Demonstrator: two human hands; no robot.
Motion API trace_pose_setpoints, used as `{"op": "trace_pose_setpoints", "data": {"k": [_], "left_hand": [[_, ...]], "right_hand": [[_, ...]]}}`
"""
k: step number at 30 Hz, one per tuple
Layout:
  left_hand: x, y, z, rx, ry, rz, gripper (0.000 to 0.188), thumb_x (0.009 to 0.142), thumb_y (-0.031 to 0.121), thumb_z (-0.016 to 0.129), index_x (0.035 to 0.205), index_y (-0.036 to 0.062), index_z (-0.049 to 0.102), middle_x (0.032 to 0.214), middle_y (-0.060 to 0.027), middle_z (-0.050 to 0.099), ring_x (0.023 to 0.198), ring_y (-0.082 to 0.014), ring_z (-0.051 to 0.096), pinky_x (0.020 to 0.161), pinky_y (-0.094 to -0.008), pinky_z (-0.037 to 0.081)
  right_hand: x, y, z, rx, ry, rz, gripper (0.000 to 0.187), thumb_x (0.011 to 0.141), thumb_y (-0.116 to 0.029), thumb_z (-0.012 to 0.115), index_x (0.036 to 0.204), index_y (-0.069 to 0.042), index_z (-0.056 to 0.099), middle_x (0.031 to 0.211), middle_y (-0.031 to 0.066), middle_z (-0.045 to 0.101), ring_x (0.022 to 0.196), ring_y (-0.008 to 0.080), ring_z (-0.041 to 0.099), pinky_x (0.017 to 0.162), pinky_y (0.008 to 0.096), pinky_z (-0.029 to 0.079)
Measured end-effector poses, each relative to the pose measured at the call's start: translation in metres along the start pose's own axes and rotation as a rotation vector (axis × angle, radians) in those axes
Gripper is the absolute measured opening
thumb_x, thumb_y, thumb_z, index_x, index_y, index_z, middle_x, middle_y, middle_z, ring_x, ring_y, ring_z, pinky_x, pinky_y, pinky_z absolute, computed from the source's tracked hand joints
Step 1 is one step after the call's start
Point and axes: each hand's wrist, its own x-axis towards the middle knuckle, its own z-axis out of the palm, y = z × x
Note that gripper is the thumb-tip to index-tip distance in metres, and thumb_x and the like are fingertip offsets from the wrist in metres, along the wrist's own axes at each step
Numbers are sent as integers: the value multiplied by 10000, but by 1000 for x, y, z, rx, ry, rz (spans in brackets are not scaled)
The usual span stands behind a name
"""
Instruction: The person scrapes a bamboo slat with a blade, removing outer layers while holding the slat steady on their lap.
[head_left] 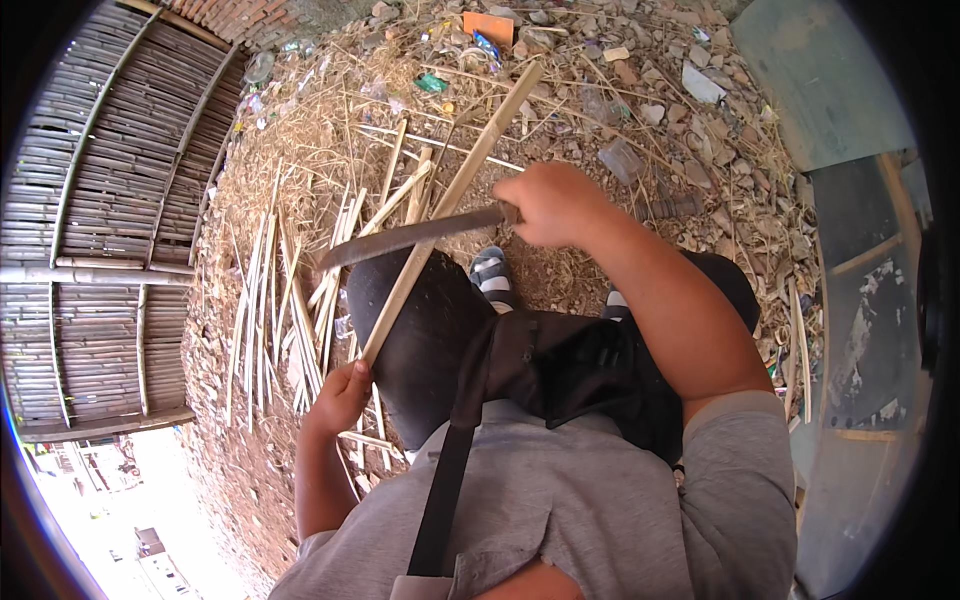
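Note:
My right hand (558, 205) is closed around the handle of a long machete (385, 242), its dark curved blade pointing left. The blade lies across a long split bamboo strip (468, 175), meeting it near its middle. My left hand (342, 398) grips the strip's near end, beside my left knee. From there the strip slants up and away to the right over my dark-clad thigh. Several pale split strips (262, 300) lie loosely on the ground to the left of that knee, some partly hidden behind my leg.
Along the left stands a bamboo slat wall (120, 130). Rubble and litter (650, 110) cover the ground ahead, with a clear plastic container (620, 160) among them. Worn grey panels (870, 320) lean along the right side. A sandalled foot (491, 275) shows between my knees.

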Motion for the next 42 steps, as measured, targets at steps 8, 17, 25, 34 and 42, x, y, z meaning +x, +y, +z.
{"op": "trace_pose_setpoints", "data": {"k": [8,17,25,34,42], "left_hand": [[-1,12,-3,-221,-131,-195,537,1087,531,376,769,108,468,598,45,373,493,-79,331,455,-269,290],[3,13,-4,-246,-162,-168,556,1070,570,386,771,108,463,601,40,361,497,-84,325,458,-261,273],[6,0,-5,-162,-125,-128,568,1069,570,389,760,102,478,608,28,402,524,-92,366,482,-269,319],[-14,8,3,-157,-89,-164,519,1091,496,404,771,102,514,655,36,461,575,-80,401,530,-275,357],[-8,34,16,197,31,22,552,1092,467,426,830,9,589,692,-13,532,657,-121,471,603,-334,415]], "right_hand": [[5,48,-2,315,243,274,228,812,-167,643,1013,-100,728,885,165,718,808,356,692,741,465,541],[5,91,1,268,289,308,276,812,-186,686,1061,-68,707,886,179,718,819,322,705,734,434,538],[-4,10,-6,-132,157,-48,181,834,-201,665,960,-75,693,893,163,719,853,348,710,740,462,547],[-6,92,-32,501,535,512,254,863,-230,733,974,-15,652,789,79,670,735,221,663,666,384,515],[-21,41,-44,943,325,167,208,932,-272,735,898,-92,638,695,-23,557,535,77,487,544,292,402]]}}
